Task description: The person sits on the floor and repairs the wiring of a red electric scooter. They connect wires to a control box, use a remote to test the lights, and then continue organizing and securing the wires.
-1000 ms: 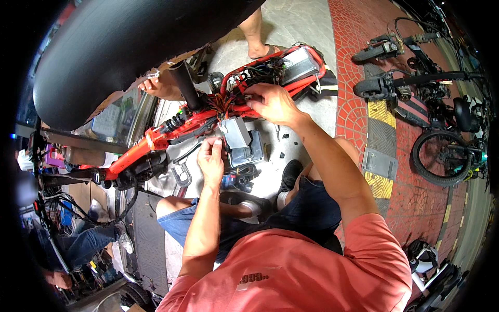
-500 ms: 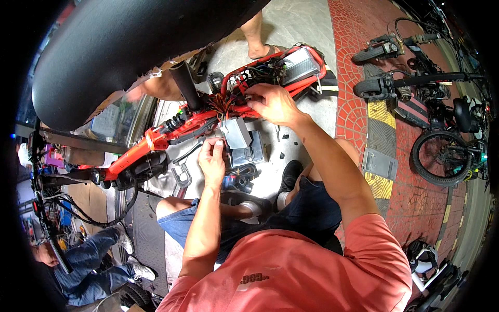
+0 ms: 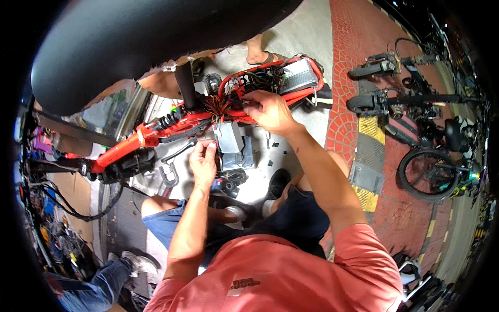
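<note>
A red scooter-like frame stretches across in front of me, its wiring exposed. My right hand is at the frame's middle, fingers pinched beside a bundle of thin coloured wires; whatever they grip is too small to make out. Below the wires hangs a silver metal box, with a flat grey case under it. My left hand is closed beside the box's left side, thumb against fingers, and I cannot see what is in it. A second silver box sits in the frame's right end.
A large black seat with a torn edge looms over the upper left. A U-shaped lock and dark parts lie on the floor near my feet. Scooters and a bicycle wheel stand at right. Another person's sandalled foot is beyond the frame.
The whole view has shifted slightly, most things now sitting farther left. Both hands keep nearly the same places against the frame and box. The person at lower left shows less.
</note>
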### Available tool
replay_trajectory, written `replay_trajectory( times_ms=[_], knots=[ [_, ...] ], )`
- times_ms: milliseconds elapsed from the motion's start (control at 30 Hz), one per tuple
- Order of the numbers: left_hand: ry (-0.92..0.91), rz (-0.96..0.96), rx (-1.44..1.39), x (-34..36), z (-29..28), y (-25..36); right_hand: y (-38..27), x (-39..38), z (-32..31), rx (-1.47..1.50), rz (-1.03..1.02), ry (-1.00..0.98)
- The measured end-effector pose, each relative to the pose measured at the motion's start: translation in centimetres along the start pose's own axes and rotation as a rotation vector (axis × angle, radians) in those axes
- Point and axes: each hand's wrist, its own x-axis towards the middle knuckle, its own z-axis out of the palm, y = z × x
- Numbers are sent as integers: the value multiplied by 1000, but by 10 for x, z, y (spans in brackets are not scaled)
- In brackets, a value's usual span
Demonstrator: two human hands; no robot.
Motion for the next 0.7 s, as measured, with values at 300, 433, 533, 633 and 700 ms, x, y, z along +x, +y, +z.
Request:
replay_trajectory(
  times_ms=[300,433,533,633,700],
  knots=[
    [24,-7,64,-3,2,3,-6,2,-1,-34,9,-21],
    [9,41,92,-2,1,2,-5,2,1,-32,41,-24],
    [8,-7,68,-3,1,4,-2,2,1,-19,24,-21],
    [11,-8,46,-2,1,0,-2,2,2,-2,31,-19],
    [3,-25,29,-3,2,1,0,1,1,-9,13,-11]
  ],
)
